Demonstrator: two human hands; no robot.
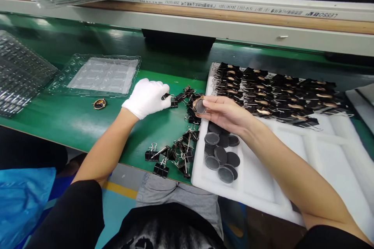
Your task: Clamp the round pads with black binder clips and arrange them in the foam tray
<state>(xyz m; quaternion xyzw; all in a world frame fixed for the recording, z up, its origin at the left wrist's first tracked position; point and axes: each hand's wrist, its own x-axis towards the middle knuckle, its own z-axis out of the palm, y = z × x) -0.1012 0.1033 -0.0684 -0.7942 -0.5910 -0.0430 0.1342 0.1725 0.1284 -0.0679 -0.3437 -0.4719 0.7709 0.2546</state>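
Note:
My left hand (149, 98), in a white glove, is closed on a black binder clip (174, 102) at the edge of a heap of clips. In the bare fingers of my right hand (223, 111) is a round gold-rimmed watch case (198, 106) with a grey disc against it. Loose binder clips (182, 151) with silver wire handles lie between my hands and nearer the table's front edge. Below my right hand, several dark round discs (220, 155) rest on the white foam tray (254, 175). Another gold-rimmed watch case (99, 104) lies left of my gloved hand.
Rows of clipped gold-rimmed pieces (271, 91) fill the back of the foam tray. A clear plastic tray (102, 76) lies at the back left, with stacked clear trays (22, 74) beyond it. A shelf edge (187, 17) runs across the back, above the green table (125, 140).

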